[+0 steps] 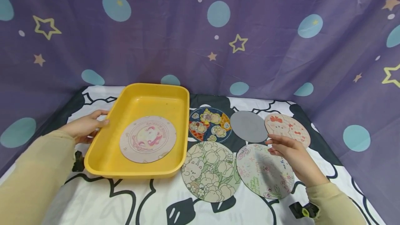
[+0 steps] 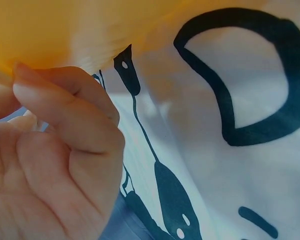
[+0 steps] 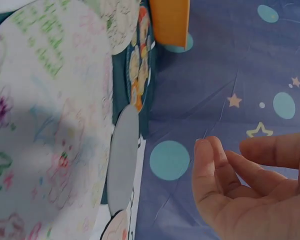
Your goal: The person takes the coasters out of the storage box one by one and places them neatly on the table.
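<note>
My left hand [image 1: 85, 126] grips the left rim of a yellow plastic tray [image 1: 178, 164], and the left wrist view shows its fingers curled at the tray's edge [image 2: 45, 30]. Inside the tray lies a round pink mat [image 1: 147, 140] with a pony print. My right hand [image 1: 290, 153] hovers over a round white mat with coloured doodles [image 1: 260, 180], fingers loosely bent and holding nothing. Beyond that hand are a plain grey round mat [image 1: 249, 126] and a pinkish mat with a red-bowed character [image 1: 292, 127], partly covered by the hand in the head view.
Right of the tray lie a dark blue round mat with cartoon figures [image 1: 210, 125] and a green floral round mat [image 1: 210, 173]. A black-and-white patterned cloth [image 1: 150, 204] covers the table. A purple curtain [image 1: 175, 44] with stars hangs behind.
</note>
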Demonstrator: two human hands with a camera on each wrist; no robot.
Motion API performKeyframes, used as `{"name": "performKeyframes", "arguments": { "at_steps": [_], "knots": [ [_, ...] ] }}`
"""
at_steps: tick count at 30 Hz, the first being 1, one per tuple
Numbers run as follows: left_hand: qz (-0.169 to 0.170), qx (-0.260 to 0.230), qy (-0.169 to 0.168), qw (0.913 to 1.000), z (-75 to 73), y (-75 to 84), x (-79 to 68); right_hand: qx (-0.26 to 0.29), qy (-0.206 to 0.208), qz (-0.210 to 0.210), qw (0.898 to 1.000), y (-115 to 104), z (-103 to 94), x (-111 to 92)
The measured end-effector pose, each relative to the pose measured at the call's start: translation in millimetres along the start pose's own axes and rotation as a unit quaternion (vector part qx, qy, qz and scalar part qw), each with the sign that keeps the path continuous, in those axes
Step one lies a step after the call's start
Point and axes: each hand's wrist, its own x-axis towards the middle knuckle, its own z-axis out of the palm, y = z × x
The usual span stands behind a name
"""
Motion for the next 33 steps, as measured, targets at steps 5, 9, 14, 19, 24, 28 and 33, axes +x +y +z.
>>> {"name": "performKeyframes", "arguments": {
  "at_steps": [5,9,14,19,24,28,33],
  "knots": [
    [0.005,-0.006,-0.004,1.0,-0.3,-0.4,1.8,0.008,-0.007,-0.014,1.0,-9.0,3.2,4.0],
    [0.004,-0.002,-0.004,1.0,-1.4,-0.5,2.3,0.032,-0.015,-0.027,0.999,-15.2,6.1,8.3],
    [0.007,0.005,-0.004,1.0,-1.9,-0.8,2.5,0.063,-0.025,-0.036,0.997,-22.3,10.2,12.2],
    [0.007,0.006,-0.004,0.9999,-0.9,-1.0,2.4,0.075,-0.036,-0.044,0.996,-29.5,14.5,14.7],
    [0.005,0.006,-0.002,1.0,-0.1,-0.2,1.1,0.093,-0.042,-0.052,0.993,-35.5,20.2,18.0],
    [0.004,0.01,0.0,0.9999,0.4,0.6,1.0,0.106,-0.046,-0.054,0.992,-39.4,25.1,20.5],
    [0.003,0.009,0.002,1.0,0.3,0.1,1.7,0.125,-0.054,-0.054,0.989,-44.0,31.1,24.9]
  ]
}}
